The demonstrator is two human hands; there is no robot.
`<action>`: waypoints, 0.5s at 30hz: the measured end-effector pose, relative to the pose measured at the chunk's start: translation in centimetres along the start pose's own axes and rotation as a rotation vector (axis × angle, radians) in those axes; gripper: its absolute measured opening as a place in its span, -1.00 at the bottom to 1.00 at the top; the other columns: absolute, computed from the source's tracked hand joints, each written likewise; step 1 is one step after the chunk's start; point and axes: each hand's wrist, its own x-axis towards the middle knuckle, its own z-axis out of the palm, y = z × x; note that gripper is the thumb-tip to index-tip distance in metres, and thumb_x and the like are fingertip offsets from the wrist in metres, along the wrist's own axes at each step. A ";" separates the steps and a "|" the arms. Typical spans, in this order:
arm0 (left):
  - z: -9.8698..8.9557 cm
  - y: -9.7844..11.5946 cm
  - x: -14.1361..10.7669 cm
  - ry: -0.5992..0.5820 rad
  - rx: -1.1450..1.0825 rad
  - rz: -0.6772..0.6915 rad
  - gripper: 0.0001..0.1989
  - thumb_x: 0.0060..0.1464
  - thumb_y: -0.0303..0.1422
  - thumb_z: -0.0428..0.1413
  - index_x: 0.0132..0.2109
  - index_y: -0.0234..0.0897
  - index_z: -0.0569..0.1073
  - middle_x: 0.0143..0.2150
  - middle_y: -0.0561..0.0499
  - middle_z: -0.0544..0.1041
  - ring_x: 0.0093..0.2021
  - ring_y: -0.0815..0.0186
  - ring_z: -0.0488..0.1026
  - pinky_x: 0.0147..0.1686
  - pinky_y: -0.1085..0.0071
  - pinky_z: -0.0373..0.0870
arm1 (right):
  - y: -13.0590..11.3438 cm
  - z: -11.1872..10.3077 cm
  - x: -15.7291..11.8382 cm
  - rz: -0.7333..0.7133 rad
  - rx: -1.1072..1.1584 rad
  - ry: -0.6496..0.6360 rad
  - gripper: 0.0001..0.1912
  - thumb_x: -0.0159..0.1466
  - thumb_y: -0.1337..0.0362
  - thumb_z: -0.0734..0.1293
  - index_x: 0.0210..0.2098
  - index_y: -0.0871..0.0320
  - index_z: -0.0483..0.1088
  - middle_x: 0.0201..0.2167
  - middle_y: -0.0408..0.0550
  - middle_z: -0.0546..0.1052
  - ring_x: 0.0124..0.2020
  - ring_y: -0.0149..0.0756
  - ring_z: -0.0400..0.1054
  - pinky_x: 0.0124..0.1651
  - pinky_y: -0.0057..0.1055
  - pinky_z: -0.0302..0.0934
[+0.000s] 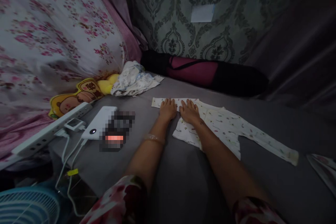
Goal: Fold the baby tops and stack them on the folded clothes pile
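A small white long-sleeved shirt [222,122] with a scattered print lies spread on the grey sheet [147,161]. Its left-hand sleeve points left and the other stretches down to the right. My left hand [168,108] rests flat on the left-hand sleeve near its cuff, fingers stretched out. Close beside it, my right hand [189,111] lies flat where that sleeve meets the body, its fingers spread. Neither hand grips the cloth. My right forearm covers part of the shirt's body.
Crumpled printed cloth [135,78] lies behind left, beside a yellow cartoon cushion [69,104]. A white power bank [101,122] and power strip [52,129] with cables sit left. A long black-and-maroon bag [199,71] lies along the wall. A blue fan [28,204] stands lower left.
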 end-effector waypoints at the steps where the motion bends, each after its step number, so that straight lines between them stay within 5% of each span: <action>1: 0.0 -0.5 -0.1 0.021 0.011 -0.023 -0.46 0.32 -0.26 -0.28 0.32 -0.44 0.17 0.37 -0.23 0.16 0.37 0.05 0.04 0.31 0.11 -0.05 | 0.0 0.0 0.0 0.003 0.005 -0.010 -0.40 0.41 0.10 -0.08 0.39 0.12 -0.06 0.42 0.11 -0.09 0.42 -0.11 -0.30 0.37 -0.07 -0.35; 9: -0.9 -4.2 -0.2 0.172 -0.002 -0.241 -0.58 0.20 -0.51 -0.18 0.15 -0.41 0.34 0.20 -0.26 0.37 0.25 0.08 0.23 0.25 0.09 0.04 | 0.0 0.0 0.2 0.009 0.019 -0.027 -0.40 0.41 0.09 -0.10 0.39 0.10 -0.06 0.42 0.08 -0.10 0.42 -0.12 -0.32 0.37 -0.09 -0.38; 15: -2.3 -3.2 -0.5 0.284 -0.028 -0.256 -0.59 0.12 -0.55 -0.10 0.11 -0.39 0.36 0.20 -0.27 0.36 0.24 0.12 0.23 0.25 0.13 0.03 | 0.1 -0.2 0.7 0.019 0.012 -0.086 -0.39 0.41 0.07 -0.08 0.40 0.12 -0.09 0.43 0.10 -0.15 0.42 -0.09 -0.36 0.37 -0.07 -0.40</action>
